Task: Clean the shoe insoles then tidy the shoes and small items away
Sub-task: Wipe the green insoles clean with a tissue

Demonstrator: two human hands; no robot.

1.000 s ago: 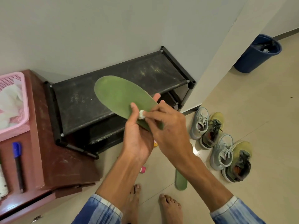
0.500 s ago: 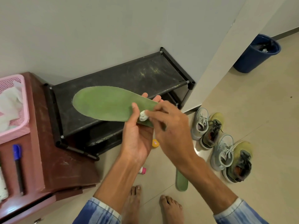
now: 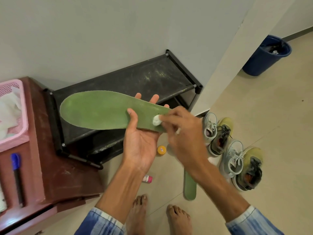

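left hand grip: the left hand grasps the green insole near its heel end, with the thumb on top and the fingers underneath, their tips showing past the far edge.
right hand grip: the right hand pinches a small white cotton wad and presses it onto the insole's heel end; the hand is blurred, so the exact finger placement is unclear.
insole: it is held in the air, face up and roughly level, above the black shoe rack, with the toe end pointing to the person's left.
support: the toe half hangs free and will likely flex under rubbing, so the left fingers should sit under whichever patch is being wiped.
stroke: short overlapping passes from heel to toe seem best, turning the wad as it soils.
risk: the wad is small and could slip from the pinch or shed fibres on the rough surface.
left to do: the second insole lies on the floor beside the shoes; a yellow-lidded jar and a pink bottle also lie on the floor.
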